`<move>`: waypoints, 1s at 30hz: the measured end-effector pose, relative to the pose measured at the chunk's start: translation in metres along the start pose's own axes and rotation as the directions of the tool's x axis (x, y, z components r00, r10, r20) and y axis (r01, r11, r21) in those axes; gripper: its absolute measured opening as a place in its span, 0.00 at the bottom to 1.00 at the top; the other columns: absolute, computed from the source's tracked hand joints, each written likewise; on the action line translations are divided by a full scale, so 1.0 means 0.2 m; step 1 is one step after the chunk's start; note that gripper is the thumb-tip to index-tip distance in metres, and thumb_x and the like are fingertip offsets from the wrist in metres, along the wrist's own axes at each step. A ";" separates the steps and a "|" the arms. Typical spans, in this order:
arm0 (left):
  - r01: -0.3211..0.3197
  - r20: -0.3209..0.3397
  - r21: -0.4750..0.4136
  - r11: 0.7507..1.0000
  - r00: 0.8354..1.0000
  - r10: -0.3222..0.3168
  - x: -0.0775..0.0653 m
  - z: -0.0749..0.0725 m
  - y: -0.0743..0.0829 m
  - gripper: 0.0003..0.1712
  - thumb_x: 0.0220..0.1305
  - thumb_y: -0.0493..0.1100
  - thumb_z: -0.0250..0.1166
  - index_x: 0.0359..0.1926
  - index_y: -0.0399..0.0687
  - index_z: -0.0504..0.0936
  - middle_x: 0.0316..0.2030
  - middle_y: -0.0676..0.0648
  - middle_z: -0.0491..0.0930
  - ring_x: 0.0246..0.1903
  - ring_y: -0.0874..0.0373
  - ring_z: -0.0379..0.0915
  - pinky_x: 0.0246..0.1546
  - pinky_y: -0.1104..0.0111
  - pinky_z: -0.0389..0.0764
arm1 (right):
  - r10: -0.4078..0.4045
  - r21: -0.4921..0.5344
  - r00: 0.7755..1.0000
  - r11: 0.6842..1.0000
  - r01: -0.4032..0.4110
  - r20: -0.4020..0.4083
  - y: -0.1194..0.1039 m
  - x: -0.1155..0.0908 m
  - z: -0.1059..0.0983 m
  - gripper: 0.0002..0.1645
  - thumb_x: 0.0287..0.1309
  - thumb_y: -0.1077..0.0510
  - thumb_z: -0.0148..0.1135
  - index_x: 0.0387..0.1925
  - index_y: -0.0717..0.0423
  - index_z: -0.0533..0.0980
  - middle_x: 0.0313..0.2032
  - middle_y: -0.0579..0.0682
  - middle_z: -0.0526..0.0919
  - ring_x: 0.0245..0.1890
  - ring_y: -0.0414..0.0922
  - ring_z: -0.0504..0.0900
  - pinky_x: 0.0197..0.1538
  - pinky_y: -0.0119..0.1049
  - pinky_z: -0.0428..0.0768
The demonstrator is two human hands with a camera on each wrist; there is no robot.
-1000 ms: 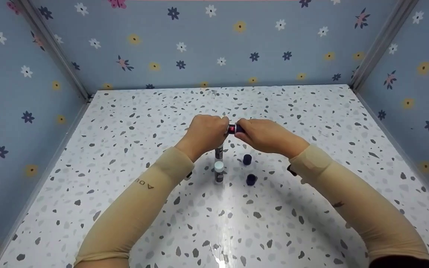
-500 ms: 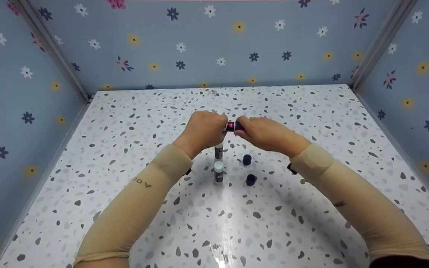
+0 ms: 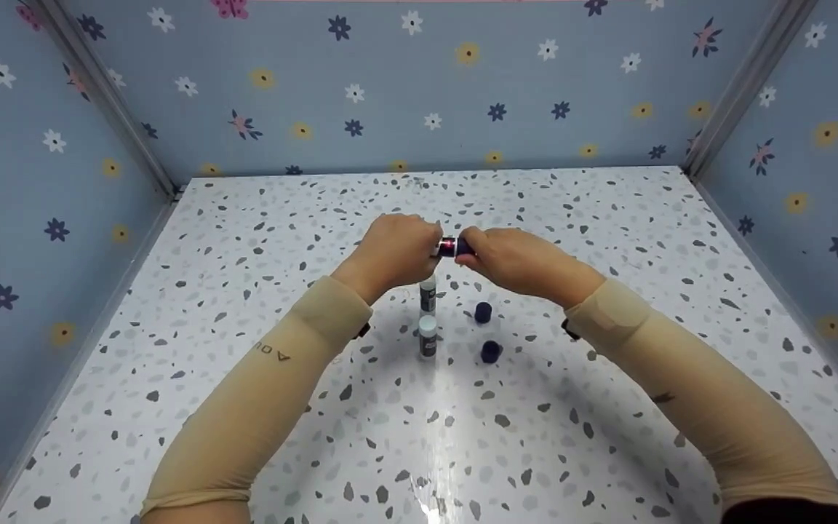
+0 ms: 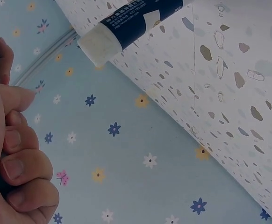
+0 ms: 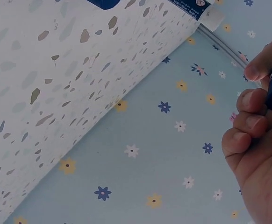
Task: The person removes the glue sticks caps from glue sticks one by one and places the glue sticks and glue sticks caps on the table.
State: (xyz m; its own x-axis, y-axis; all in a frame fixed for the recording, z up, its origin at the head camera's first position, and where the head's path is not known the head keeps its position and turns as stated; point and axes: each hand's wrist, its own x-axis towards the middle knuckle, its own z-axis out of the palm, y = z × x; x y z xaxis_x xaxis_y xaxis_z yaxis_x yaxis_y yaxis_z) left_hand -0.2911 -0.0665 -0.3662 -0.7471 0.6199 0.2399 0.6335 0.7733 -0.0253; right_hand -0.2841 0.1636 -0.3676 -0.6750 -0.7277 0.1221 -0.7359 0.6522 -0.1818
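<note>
In the head view, my left hand [image 3: 393,247] grips the body of a glue stick [image 3: 447,247] held sideways above the table. My right hand [image 3: 517,255] pinches the dark blue cap [image 3: 465,247] at its right end, thumb and forefinger curled round it. A white band shows where cap and body meet. Most of the body is hidden in my left fist. Below the hands stand two more glue sticks, one nearer [image 3: 428,336] and one farther [image 3: 428,297], each with a white top end. To their right, two loose dark blue caps [image 3: 483,313] sit on the table.
The speckled white table [image 3: 281,437] is bounded by a blue flowered back wall [image 3: 419,87] and similar panels on both sides. Grey metal strips run along the corners. Both forearms reach in from the front, left and right of the standing glue sticks.
Both hands have shifted slightly up and to the left in the head view, with the glue stick between them. The standing glue sticks and loose caps have stayed put.
</note>
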 end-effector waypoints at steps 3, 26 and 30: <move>0.000 0.019 -0.040 0.999 1.000 0.001 0.00 -0.01 -0.01 0.07 0.70 0.38 0.65 0.35 0.41 0.86 0.28 0.42 0.85 0.27 0.50 0.73 0.35 0.50 0.84 | -0.022 -0.027 1.000 0.999 0.022 -0.016 0.00 0.00 0.00 0.18 0.86 0.50 0.51 0.49 0.64 0.71 0.28 0.52 0.73 0.28 0.49 0.71 0.34 0.47 0.74; 0.059 0.145 -0.162 0.985 0.989 -0.035 0.00 -0.04 -0.05 0.12 0.69 0.38 0.63 0.26 0.46 0.76 0.23 0.50 0.68 0.26 0.53 0.64 0.32 0.57 0.72 | -0.152 -0.202 0.983 0.971 0.129 -0.100 -0.01 0.00 0.02 0.19 0.86 0.51 0.53 0.42 0.64 0.70 0.25 0.53 0.73 0.26 0.50 0.72 0.32 0.49 0.77; 0.064 0.150 -0.161 0.985 0.988 -0.039 0.00 -0.04 -0.05 0.11 0.68 0.37 0.63 0.27 0.46 0.76 0.24 0.49 0.70 0.27 0.53 0.65 0.32 0.56 0.73 | -0.156 -0.217 0.981 0.968 0.129 -0.113 -0.02 0.00 0.02 0.19 0.85 0.51 0.54 0.41 0.64 0.70 0.25 0.54 0.74 0.26 0.51 0.72 0.32 0.49 0.77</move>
State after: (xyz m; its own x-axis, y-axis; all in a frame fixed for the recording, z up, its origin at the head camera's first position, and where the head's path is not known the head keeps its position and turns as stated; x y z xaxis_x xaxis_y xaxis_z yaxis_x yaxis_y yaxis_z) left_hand -0.2955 -0.0754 -0.3580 -0.7932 0.6019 0.0928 0.6088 0.7797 0.1465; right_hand -0.2813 0.1613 -0.3706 -0.5533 -0.7918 0.2586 -0.8106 0.5833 0.0517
